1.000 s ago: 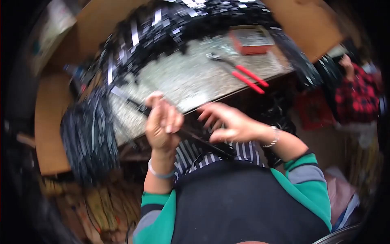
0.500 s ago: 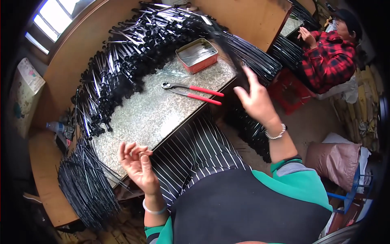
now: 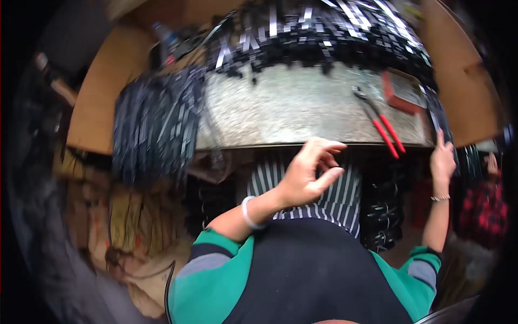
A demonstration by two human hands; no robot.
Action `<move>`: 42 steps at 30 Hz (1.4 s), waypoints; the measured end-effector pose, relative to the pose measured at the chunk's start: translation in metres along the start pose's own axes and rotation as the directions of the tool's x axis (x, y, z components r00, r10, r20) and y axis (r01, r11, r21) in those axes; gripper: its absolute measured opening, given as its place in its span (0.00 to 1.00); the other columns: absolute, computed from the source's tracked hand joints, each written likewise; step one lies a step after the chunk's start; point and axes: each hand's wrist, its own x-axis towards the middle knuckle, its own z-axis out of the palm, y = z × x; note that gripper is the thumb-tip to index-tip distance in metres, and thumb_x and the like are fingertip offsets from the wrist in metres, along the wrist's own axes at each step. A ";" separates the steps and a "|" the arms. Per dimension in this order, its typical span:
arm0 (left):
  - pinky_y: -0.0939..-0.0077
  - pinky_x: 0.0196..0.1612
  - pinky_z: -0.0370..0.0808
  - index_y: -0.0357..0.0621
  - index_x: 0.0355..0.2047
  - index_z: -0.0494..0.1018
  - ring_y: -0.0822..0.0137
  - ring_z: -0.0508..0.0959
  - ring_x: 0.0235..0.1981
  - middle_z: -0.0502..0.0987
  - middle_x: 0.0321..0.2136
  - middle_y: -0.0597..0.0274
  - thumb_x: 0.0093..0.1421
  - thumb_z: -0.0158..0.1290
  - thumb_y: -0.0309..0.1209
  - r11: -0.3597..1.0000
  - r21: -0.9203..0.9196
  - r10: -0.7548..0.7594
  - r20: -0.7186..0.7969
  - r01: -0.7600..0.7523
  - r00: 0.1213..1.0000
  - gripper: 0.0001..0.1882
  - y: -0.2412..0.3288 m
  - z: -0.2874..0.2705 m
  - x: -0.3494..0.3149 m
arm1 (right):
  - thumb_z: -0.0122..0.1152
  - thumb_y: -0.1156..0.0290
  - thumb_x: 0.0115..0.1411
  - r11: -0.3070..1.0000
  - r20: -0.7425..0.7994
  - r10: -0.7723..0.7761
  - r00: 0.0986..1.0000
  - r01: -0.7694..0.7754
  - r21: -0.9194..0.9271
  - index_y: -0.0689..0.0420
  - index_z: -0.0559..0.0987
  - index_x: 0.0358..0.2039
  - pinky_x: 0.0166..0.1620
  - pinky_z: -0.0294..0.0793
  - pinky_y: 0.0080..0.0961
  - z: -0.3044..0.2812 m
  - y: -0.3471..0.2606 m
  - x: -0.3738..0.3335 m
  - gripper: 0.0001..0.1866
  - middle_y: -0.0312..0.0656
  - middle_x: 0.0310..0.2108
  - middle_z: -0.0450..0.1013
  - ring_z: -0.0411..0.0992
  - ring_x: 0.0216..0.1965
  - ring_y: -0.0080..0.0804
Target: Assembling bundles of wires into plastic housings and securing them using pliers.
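My left hand (image 3: 317, 171) hovers in front of the speckled tabletop's near edge, fingers loosely bent and thumb apart, holding nothing. My right hand (image 3: 442, 160) is at the table's right end, over a bundle of long black rods (image 3: 437, 113). Its index finger is stretched out along them; motion blur hides whether the fingers touch any. Between the hands, pliers with red handles (image 3: 389, 135) lie with their grips past the table edge. Beyond them sits a red open tin (image 3: 399, 97) with thin pale pieces inside.
A pile of metal rods with black ends (image 3: 302, 38) covers the back of the speckled tabletop (image 3: 259, 110). Thin black rods (image 3: 154, 121) hang over the front edge at left. A bottle (image 3: 166, 35) stands behind. At far right is a co-worker's checked sleeve (image 3: 483, 213).
The view has swung leftward. My left hand has moved across toward the middle of the table edge. My right hand, with a dark blurred strip by it before, is now low over the rods.
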 end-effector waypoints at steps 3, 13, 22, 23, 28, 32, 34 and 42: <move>0.80 0.35 0.72 0.40 0.45 0.68 0.71 0.73 0.31 0.66 0.36 0.58 0.52 0.54 0.23 0.995 0.094 0.043 0.010 -0.044 0.999 0.18 0.011 -0.012 -0.014 | 0.40 0.77 0.56 0.999 -0.003 -0.031 1.000 0.031 0.023 0.33 0.50 0.62 0.30 0.71 0.44 0.028 0.019 0.009 0.35 0.51 0.33 0.64 0.71 0.30 0.49; 0.69 0.38 0.71 0.42 0.41 0.70 0.57 0.73 0.35 0.70 0.34 0.52 0.54 0.54 0.32 0.845 0.535 0.094 -0.156 0.004 0.983 0.15 0.022 -0.068 -0.030 | 0.50 0.75 0.52 0.958 -0.008 -0.107 0.994 0.101 -0.270 0.42 0.54 0.62 0.40 0.68 0.44 0.019 -0.013 0.025 0.36 0.43 0.40 0.63 0.63 0.47 0.38; 0.56 0.56 0.58 0.29 0.56 0.51 0.45 0.59 0.54 0.58 0.52 0.34 0.44 0.58 0.56 0.058 0.634 0.146 -0.770 0.771 0.622 0.51 0.005 -0.228 0.004 | 0.56 0.69 0.53 0.909 -0.230 -0.223 0.947 0.287 0.303 0.48 0.57 0.60 0.53 0.59 0.41 -0.037 -0.039 0.005 0.34 0.47 0.53 0.59 0.58 0.53 0.46; 0.55 0.58 0.56 0.29 0.58 0.46 0.44 0.57 0.56 0.55 0.54 0.32 0.43 0.58 0.58 -0.009 0.587 0.083 -0.806 0.809 0.586 0.56 0.001 -0.236 0.012 | 0.56 0.69 0.53 0.819 -0.259 -0.325 0.910 0.407 0.404 0.51 0.60 0.59 0.53 0.59 0.39 -0.055 -0.064 -0.006 0.31 0.47 0.52 0.61 0.59 0.52 0.45; 0.55 0.54 0.61 0.42 0.62 0.44 0.44 0.65 0.51 0.62 0.50 0.35 0.47 0.59 0.43 -0.070 0.592 -0.113 -0.804 0.803 0.583 0.49 -0.019 -0.255 0.025 | 0.58 0.65 0.54 0.614 -0.362 -0.468 0.807 0.591 0.523 0.59 0.68 0.52 0.54 0.59 0.35 -0.096 -0.146 -0.057 0.25 0.48 0.47 0.65 0.61 0.48 0.46; 0.62 0.48 0.70 0.35 0.58 0.49 0.45 0.72 0.44 0.66 0.44 0.35 0.49 0.52 0.27 0.033 0.658 -0.096 -0.747 0.752 0.658 0.37 -0.009 -0.275 0.017 | 0.57 0.67 0.55 0.648 -0.352 -0.393 0.849 0.528 0.549 0.57 0.70 0.50 0.47 0.64 0.34 -0.076 -0.144 -0.047 0.21 0.47 0.40 0.66 0.64 0.41 0.43; 0.62 0.48 0.69 0.27 0.56 0.49 0.45 0.72 0.44 0.67 0.44 0.36 0.49 0.58 0.36 0.065 0.638 -0.052 -0.766 0.767 0.641 0.41 -0.009 -0.277 0.015 | 0.55 0.68 0.56 0.654 -0.409 -0.376 0.832 0.550 0.519 0.55 0.71 0.49 0.45 0.65 0.34 -0.067 -0.136 -0.043 0.19 0.46 0.37 0.66 0.65 0.39 0.42; 0.63 0.47 0.72 0.26 0.46 0.58 0.48 0.73 0.44 0.67 0.45 0.37 0.49 0.47 0.23 0.084 0.549 -0.084 -0.828 0.832 0.555 0.23 -0.015 -0.287 0.016 | 0.55 0.65 0.56 0.714 -0.365 -0.323 0.873 0.478 0.512 0.53 0.71 0.49 0.45 0.65 0.34 -0.058 -0.127 -0.035 0.19 0.44 0.39 0.67 0.65 0.41 0.42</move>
